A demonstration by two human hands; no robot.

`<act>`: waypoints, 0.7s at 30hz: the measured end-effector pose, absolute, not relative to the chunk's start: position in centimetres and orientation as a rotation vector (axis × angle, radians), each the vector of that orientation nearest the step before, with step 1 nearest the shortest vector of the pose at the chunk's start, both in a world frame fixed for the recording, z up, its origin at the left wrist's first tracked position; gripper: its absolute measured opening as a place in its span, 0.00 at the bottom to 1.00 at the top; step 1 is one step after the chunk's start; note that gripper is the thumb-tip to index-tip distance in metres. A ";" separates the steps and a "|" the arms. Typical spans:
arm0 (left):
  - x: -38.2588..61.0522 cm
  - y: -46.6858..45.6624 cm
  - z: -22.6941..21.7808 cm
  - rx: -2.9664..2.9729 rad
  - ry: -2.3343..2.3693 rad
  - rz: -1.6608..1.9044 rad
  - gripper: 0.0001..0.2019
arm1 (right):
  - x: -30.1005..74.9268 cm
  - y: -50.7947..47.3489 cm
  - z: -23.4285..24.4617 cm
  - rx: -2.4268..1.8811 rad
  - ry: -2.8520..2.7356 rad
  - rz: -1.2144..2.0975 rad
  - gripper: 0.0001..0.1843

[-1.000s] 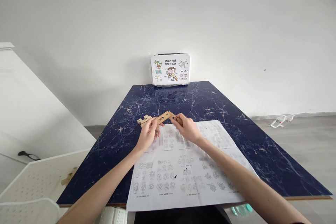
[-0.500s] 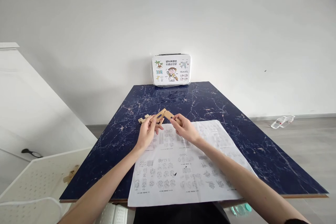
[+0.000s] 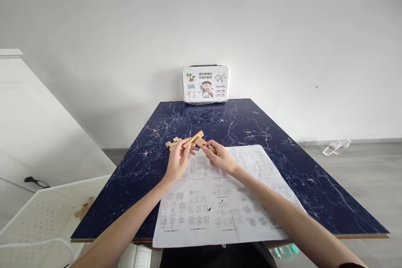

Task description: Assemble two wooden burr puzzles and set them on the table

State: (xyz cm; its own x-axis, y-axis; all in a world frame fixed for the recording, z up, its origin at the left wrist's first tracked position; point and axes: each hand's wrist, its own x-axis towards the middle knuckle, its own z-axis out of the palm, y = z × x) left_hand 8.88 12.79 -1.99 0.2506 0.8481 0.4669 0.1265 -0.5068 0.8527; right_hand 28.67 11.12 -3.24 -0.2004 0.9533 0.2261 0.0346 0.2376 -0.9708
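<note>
Above the blue table (image 3: 245,121), the left hand (image 3: 177,161) has turned its wooden piece (image 3: 194,138).

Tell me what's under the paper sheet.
The blue table lies under the paper sheet, showing beyond its sides. The paper hides part of the table's near edge; whatever else it covers cannot be seen.

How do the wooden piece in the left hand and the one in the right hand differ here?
Pose: the left-hand piece slants up toward the picture's right; the right-hand piece slants down that way.
Look: the left-hand piece shows a dark mark near its upper end; no such mark is clear on the right-hand piece, partly covered by fingers.
Shared: both are pale brown and held in fingers. Whether they are joined, I can't tell.
</note>
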 end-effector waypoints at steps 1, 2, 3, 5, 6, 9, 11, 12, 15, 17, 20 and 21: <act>8.9 12.8 -2.1 1.833 0.888 1.297 0.17 | 28.7 11.2 -3.3 -0.974 -1.489 1.151 0.22; 8.9 12.9 -2.3 1.837 0.881 1.290 0.17 | 28.6 11.2 -3.4 -0.971 -1.483 1.158 0.22; 8.9 12.9 -2.4 1.835 0.871 1.282 0.17 | 28.7 11.3 -3.5 -0.967 -1.480 1.163 0.22; 9.0 13.0 -2.8 1.823 0.837 1.273 0.16 | 28.7 11.4 -3.7 -0.956 -1.479 1.172 0.22; 9.1 13.1 -3.0 1.815 0.818 1.271 0.16 | 28.7 11.5 -3.8 -0.955 -1.482 1.178 0.22; 9.2 13.2 -3.4 1.798 0.770 1.265 0.15 | 28.8 11.4 -3.8 -0.983 -1.492 1.184 0.22; 9.2 13.2 -3.6 1.786 0.758 1.265 0.14 | 28.8 11.3 -3.6 -1.011 -1.509 1.173 0.21; 9.2 13.2 -3.6 1.786 0.759 1.264 0.14 | 28.8 11.2 -3.5 -1.021 -1.519 1.167 0.21; 9.0 13.2 -3.6 1.810 0.790 1.264 0.14 | 28.7 11.0 -3.4 -1.035 -1.550 1.158 0.19; 8.9 13.2 -3.7 1.835 0.804 1.257 0.14 | 28.6 11.0 -3.4 -1.037 -1.561 1.159 0.19; 8.8 13.3 -3.9 1.860 0.812 1.238 0.14 | 28.7 11.0 -3.4 -1.029 -1.559 1.165 0.18; 8.8 13.3 -3.9 1.872 0.822 1.227 0.14 | 28.7 11.0 -3.4 -1.026 -1.557 1.165 0.18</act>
